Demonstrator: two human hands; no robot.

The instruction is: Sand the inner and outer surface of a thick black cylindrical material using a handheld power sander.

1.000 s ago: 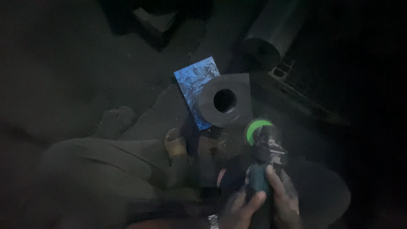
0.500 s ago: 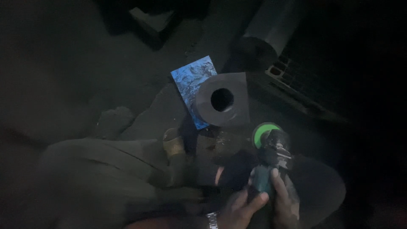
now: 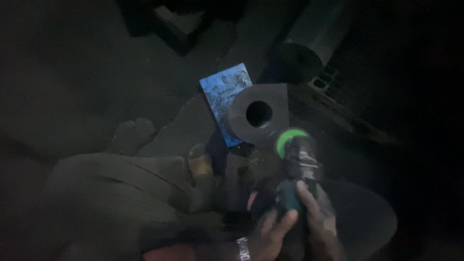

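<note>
We see both hands gripping an angle grinder (image 3: 296, 169): left hand (image 3: 270, 237) low on its body, right hand (image 3: 316, 217) beside it. Its green disc (image 3: 288, 140) sits just beside a grey metal cylinder (image 3: 258, 118) resting on a blue sheet (image 3: 220, 94).

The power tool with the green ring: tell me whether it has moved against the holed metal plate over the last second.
No. The power tool keeps its green end just below and right of the holed metal plate; only the camera view shifts.
</note>
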